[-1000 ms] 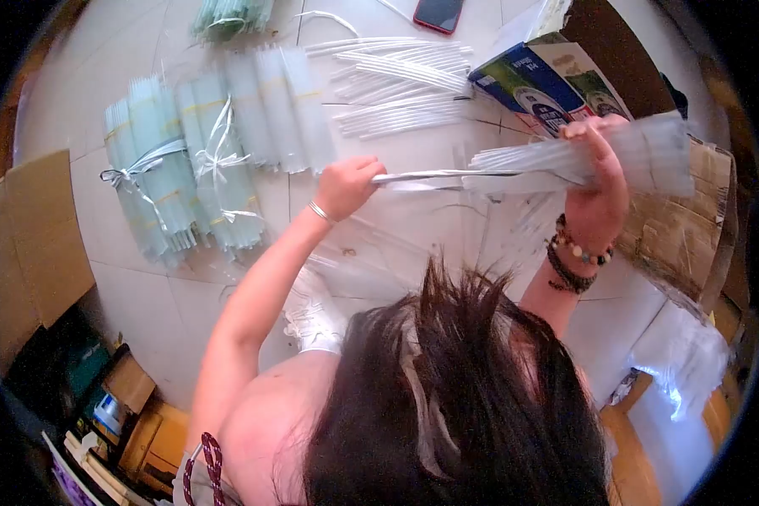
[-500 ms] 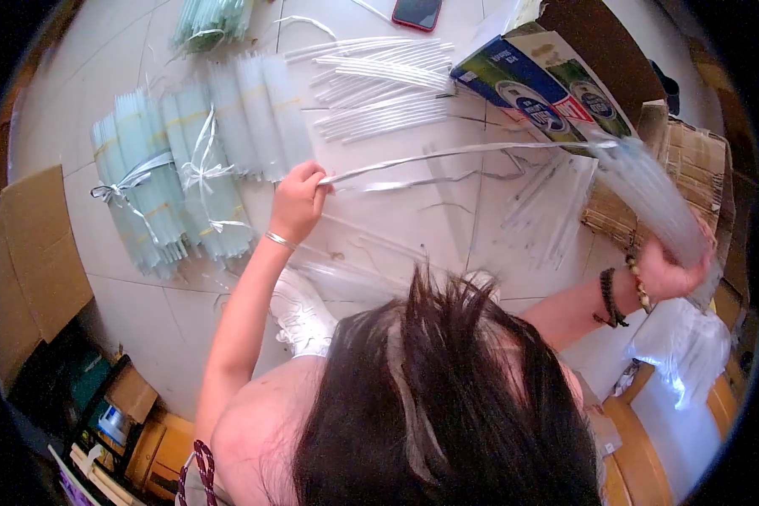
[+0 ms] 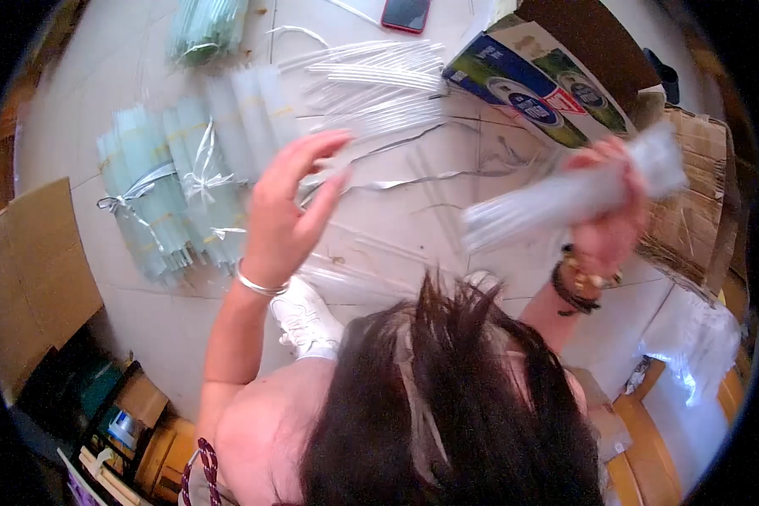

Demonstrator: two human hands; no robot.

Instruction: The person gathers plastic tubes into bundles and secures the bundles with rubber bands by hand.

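My right hand [image 3: 614, 229] is clamped around a bundle of tubes [image 3: 531, 207] above the floor [image 3: 148, 308]; as far as blur allows, it reads untied, thus outstanding. My left hand [image 3: 285, 215], spread apart, is near loose ribbon [image 3: 390, 183]. Two tied bundles [image 3: 143, 207] count as done.

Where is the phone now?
In the head view, the phone lies at the top, slightly right of centre, beyond loose tubes, left of the printed box.

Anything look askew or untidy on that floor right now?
Yes, mildly: the loose clear tubes near the phone lie crisscrossed at uneven angles, unlike the tied bundles, which are lined up. A ribbon also trails, untied, in a crooked line.
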